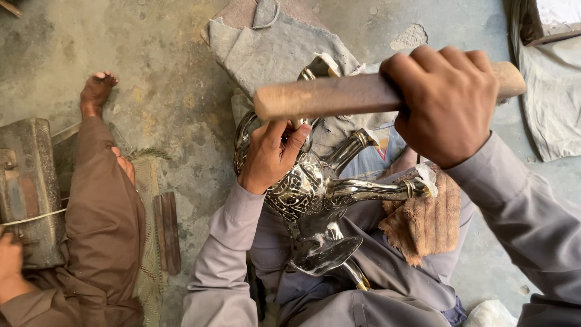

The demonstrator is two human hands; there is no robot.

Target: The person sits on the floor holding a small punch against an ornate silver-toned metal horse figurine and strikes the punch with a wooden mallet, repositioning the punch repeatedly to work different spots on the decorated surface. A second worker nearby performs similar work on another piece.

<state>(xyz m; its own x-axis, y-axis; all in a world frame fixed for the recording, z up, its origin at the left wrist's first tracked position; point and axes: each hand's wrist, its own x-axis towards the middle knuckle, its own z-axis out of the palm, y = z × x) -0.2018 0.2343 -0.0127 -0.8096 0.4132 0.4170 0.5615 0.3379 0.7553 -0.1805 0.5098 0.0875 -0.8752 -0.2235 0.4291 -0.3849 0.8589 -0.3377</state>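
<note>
My right hand (446, 103) is closed around a thick wooden stick (339, 95), held level above my lap. Below it my left hand (270, 154) pinches a small tool against the body of an ornate engraved metal vessel (305, 194); the tool's tip is hidden by my fingers. The vessel is shiny silver and black, lies on my lap, and has a curved spout (375, 191) pointing right and a flared foot (327, 254) toward me. A brown ribbed cloth (423, 221) lies on my right thigh under the spout.
A grey padded block with torn cloth (272, 48) sits on the concrete floor beyond the vessel. To the left another person in brown clothing (100, 236) sits with a bare foot (97, 91) out, beside a dark metal box (27, 181) and a woven mat (148, 242).
</note>
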